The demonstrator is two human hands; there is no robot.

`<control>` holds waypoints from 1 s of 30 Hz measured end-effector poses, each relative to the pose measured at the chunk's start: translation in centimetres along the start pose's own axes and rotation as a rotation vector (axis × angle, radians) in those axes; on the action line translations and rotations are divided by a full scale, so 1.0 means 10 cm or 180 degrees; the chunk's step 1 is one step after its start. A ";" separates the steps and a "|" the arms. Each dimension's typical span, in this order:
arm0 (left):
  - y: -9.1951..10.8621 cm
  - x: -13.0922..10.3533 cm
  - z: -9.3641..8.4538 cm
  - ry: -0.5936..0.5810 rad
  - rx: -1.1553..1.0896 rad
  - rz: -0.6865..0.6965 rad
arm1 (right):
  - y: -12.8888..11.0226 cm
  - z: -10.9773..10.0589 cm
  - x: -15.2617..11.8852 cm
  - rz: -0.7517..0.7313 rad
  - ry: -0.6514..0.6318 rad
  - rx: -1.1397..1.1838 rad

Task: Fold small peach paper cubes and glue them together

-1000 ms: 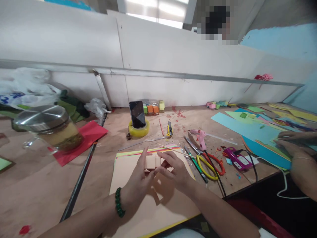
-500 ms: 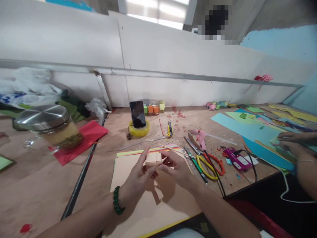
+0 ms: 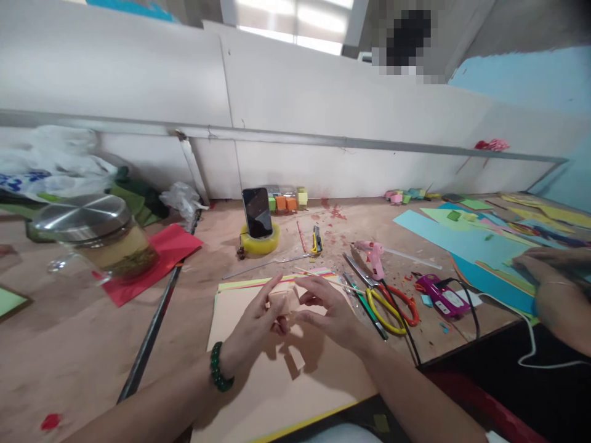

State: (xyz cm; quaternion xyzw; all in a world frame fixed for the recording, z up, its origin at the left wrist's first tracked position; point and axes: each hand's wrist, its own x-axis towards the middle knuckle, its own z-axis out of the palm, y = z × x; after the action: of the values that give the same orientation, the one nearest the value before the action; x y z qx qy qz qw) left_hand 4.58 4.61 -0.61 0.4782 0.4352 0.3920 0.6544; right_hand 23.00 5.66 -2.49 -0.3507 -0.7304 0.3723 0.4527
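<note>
A small folded box of peach paper [image 3: 284, 301] is held above a stack of coloured paper [image 3: 323, 381], whose top sheet is peach. My left hand [image 3: 258, 320], with a green bead bracelet [image 3: 220, 367] at the wrist, grips the box between thumb and fingers. At the right side of the box, my right hand [image 3: 325, 307] has its thumb and fingers parted. Whether a fingertip touches the paper I cannot tell. Beneath the hands a small peach paper piece [image 3: 295, 358] lies on the stack, beside their shadow.
To the right lie scissors [image 3: 385, 311], a pink glue gun [image 3: 373, 257] and a purple device [image 3: 442, 295] with cables. A phone [image 3: 257, 213] stands in yellow tape behind. A lidded glass mug [image 3: 111, 240] is at left. Another person's hands [image 3: 554, 277] rest over coloured sheets at far right.
My right fingers have come off the box and spread apart. The box has turned in my left hand, whose thumb now lies across it. The other person's hands have shifted slightly.
</note>
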 end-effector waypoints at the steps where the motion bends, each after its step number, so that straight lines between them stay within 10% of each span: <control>1: 0.00 0.00 -0.01 0.0008 0.0018 -0.0009 | -0.02 -0.01 0.01 -0.0146 -0.0032 -0.0094; 30: 0.03 0.01 -0.02 -0.0155 -0.0273 -0.0335 | -0.02 0.05 0.01 0.0096 0.0003 -0.0021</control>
State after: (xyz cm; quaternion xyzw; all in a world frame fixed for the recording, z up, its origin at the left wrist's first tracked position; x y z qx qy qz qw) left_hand 4.44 4.85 -0.37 0.4356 0.4265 0.3635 0.7044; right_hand 22.47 5.55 -2.47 -0.3634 -0.7261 0.3765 0.4461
